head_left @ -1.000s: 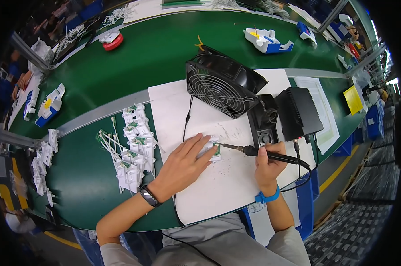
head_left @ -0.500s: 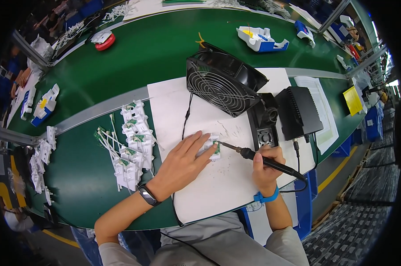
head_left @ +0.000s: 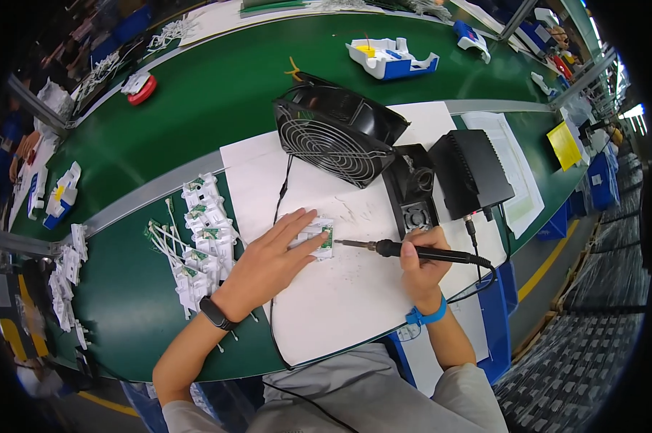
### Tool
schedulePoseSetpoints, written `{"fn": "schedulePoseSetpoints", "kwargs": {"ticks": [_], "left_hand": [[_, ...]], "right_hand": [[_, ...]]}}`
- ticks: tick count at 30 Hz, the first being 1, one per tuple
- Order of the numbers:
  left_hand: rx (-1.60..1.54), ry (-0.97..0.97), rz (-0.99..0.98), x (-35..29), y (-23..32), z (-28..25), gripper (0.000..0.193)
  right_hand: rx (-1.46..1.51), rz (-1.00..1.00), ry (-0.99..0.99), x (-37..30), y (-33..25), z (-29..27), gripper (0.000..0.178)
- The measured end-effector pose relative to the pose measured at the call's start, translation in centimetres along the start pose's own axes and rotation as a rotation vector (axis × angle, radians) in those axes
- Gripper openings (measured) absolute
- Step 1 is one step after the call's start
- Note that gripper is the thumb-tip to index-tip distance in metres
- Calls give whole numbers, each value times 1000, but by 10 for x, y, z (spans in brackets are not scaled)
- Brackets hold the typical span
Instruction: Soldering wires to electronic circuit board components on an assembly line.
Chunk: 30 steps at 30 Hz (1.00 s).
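My left hand lies stretched out on the white mat, its fingers resting over a small white plastic piece with a green circuit board. Part of that piece is hidden under the fingers. In my right hand is a black soldering iron, held like a pen. Its metal tip points left and ends just right of the board, seemingly a little apart from it. To the left of my left hand sit rows of similar white pieces with green boards and white wires.
Behind the mat stands a black fan. A soldering iron stand and a black box-shaped unit are at its right. More white pieces lie far left. White-and-blue housings rest on the green surface beyond a metal rail.
The iron's tip has drawn back slightly from the board and the iron lies flatter. The whole scene has shifted left in view as the head turned. My left hand stays on the piece.
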<state>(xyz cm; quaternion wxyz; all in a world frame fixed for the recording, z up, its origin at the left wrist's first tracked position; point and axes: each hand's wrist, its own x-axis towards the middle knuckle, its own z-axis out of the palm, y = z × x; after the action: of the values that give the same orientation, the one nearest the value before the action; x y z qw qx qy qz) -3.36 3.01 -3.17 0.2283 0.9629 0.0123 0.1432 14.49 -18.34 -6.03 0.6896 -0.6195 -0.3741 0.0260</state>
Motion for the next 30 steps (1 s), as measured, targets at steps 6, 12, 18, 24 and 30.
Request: {"fn": "schedulePoseSetpoints", "kwargs": {"ticks": [6,12,18,24,30], "left_hand": [[-6,-15,-12,2,2,-2,41],[-54,4,-25,3,3,-2,43],[-53,-3,-31,3,3,-2,43],[-31,-10,-14,1,1,-1,41],[-24,-16,-14,2,1,-2,42]], "right_hand": [[27,16,-101,3,-6,1,19],[27,12,-129,4,-7,1,20],[1,15,-113,3,-8,3,28],[8,-3,-127,4,-7,2,28],[0,-13,-156,4,-7,2,21]]}}
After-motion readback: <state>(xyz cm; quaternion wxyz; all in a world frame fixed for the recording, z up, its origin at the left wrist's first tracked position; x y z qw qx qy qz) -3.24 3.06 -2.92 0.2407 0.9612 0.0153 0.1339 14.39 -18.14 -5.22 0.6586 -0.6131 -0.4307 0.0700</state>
